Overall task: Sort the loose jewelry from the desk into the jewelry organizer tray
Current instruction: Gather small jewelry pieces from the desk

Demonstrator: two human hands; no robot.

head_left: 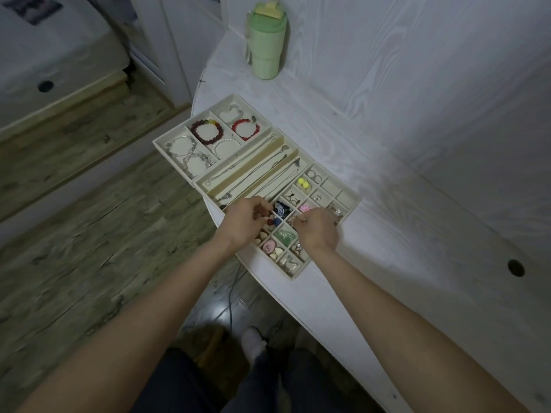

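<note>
Jewelry organizer tray at desk's left edge, nearly full; no loose pieces visible on desk. Left hand, right hand pinch over small compartments; contents unclear. Sorting looks near finished.

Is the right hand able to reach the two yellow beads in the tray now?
Probably yes. The right hand is over the small compartments, and the yellow beads lie uncovered a few compartments farther on in the tray, with nothing between.
</note>
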